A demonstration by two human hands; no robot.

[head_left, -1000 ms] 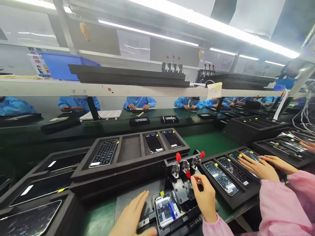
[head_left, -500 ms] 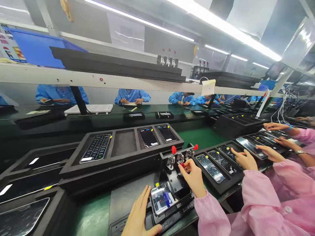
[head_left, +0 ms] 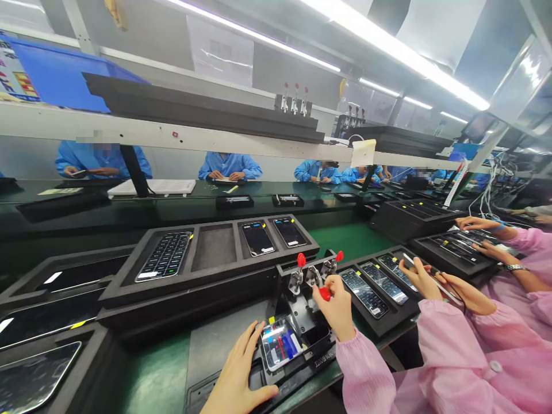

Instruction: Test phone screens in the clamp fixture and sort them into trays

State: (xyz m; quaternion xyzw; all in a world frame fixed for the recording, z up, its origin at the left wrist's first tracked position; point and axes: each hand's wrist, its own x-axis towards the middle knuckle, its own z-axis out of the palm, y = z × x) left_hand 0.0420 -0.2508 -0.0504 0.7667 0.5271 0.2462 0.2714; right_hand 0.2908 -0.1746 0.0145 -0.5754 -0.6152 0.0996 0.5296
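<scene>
A black clamping fixture [head_left: 307, 322] stands at the near edge of the green bench, with a phone [head_left: 279, 344] lying screen-up in its nest. My right hand [head_left: 337, 310], in a pink sleeve, is pinched on the red-tipped middle toggle clamp handle [head_left: 325, 294]. Two more red-tipped clamps [head_left: 301, 260] stand upright beside it. My left hand [head_left: 236, 379] rests flat against the fixture's left side with its fingers stretched out, just left of the phone.
A black foam tray [head_left: 215, 276] with phones and one bare slot sits behind the fixture. Another tray of phones [head_left: 379, 319] lies to the right, where a co-worker's hands [head_left: 431, 282] hold a phone. More trays lie at left [head_left: 52, 310]. People in blue sit across the line.
My right hand has stayed on the middle clamp handle, whose red tip now shows at my fingertips. The co-worker at right has lifted a phone off the tray. My left hand has barely moved.
</scene>
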